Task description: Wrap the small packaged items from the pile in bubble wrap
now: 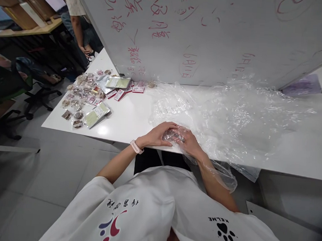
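Observation:
Near the front edge of the white table, both hands meet around a bunched part of a transparent plastic bag [171, 134]. My left hand [160, 134], with a pink band at the wrist, curls its fingers around the left side of the bunch. On the other side, my right hand [191, 142] grips the plastic, and loose film lies over its fingers and forearm. Whether anything sits inside the bunch I cannot make out. A large crumpled transparent plastic sheet [233, 118] spreads across the table to the right and hangs over the front edge.
Small wrapped packets [82, 89] lie heaped at the table's left end, with green-labelled pouches [97, 115] and red-edged packs [119, 95] beside them. A whiteboard [210, 39] with red writing stands behind. Another person's hand [85, 51] shows at the upper left.

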